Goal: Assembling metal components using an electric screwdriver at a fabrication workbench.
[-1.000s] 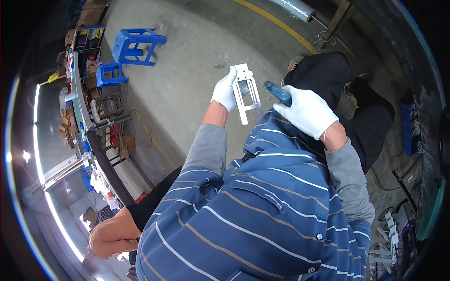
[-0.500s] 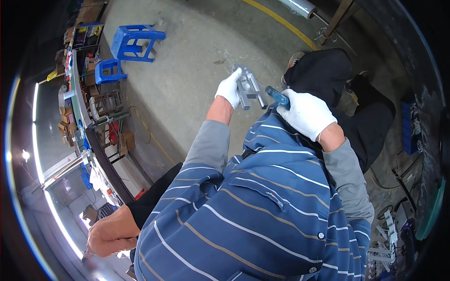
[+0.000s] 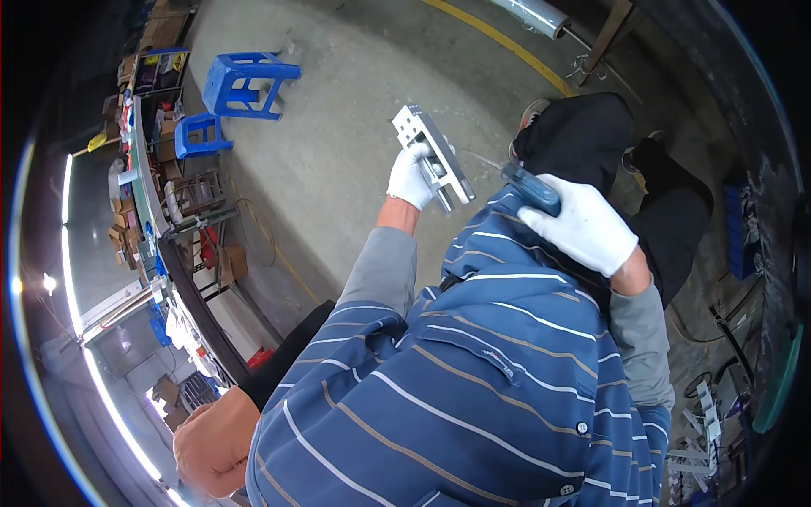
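Note:
A silver metal frame-like part (image 3: 434,140) with small holes along one end is held up in front of my body by my left hand (image 3: 410,176), in a white glove with the fingers wrapped round its side. My right hand (image 3: 585,224), also white-gloved, grips a screwdriver (image 3: 530,188) by its translucent blue handle. The thin shaft points left toward the metal part. Whether its tip touches the part is too small to tell.
Two blue plastic stools (image 3: 242,84) stand on the concrete floor at upper left. A cluttered workbench (image 3: 156,198) runs along the left. Another person's bent arm shows at lower left. A clear film roll (image 3: 534,15) lies at the top, and a blue crate (image 3: 740,228) is at right.
The metal part has been turned in my left hand, so its face with holes now shows. My right hand has shifted right and down with the screwdriver, and more of the handle shows.

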The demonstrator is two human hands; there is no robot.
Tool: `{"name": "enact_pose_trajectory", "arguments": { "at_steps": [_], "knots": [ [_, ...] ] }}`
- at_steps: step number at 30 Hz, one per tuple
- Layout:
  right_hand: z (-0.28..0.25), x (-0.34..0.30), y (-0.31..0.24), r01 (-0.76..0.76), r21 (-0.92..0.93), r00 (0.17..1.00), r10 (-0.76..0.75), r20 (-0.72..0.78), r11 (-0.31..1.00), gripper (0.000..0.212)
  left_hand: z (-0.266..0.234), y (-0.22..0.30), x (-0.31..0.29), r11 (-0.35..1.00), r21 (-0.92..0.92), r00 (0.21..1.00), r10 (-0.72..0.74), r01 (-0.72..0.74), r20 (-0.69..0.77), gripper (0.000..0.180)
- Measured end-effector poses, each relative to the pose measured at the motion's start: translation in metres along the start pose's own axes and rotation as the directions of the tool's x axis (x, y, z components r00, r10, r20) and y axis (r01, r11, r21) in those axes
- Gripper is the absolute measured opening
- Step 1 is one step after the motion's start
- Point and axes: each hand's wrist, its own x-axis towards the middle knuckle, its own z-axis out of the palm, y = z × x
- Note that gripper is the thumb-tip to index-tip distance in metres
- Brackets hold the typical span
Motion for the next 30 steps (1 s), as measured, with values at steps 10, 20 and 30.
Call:
{"name": "enact_pose_trajectory", "arguments": {
  "at_steps": [10, 20, 30],
  "knots": [
    [-0.006, -0.004, -0.014, -0.096, 0.128, 0.989, 0.080, 0.123, 0.987, 0.036, 0.014, 0.006, -0.001, 0.919, -0.288, 0.769, -0.024, 0.268, 0.639, 0.106],
    [0.004, -0.001, -0.009, -0.036, 0.081, 0.995, 0.029, 0.091, 0.996, 0.034, 0.041, -0.013, 0.001, 0.903, -0.303, 0.743, -0.025, 0.304, 0.669, 0.116],
    [0.006, 0.003, -0.010, -0.071, 0.012, 0.997, 0.070, 0.044, 0.997, 0.031, 0.040, -0.007, -0.006, 0.896, -0.336, 0.812, -0.046, 0.292, 0.582, 0.086]
  ]
}}
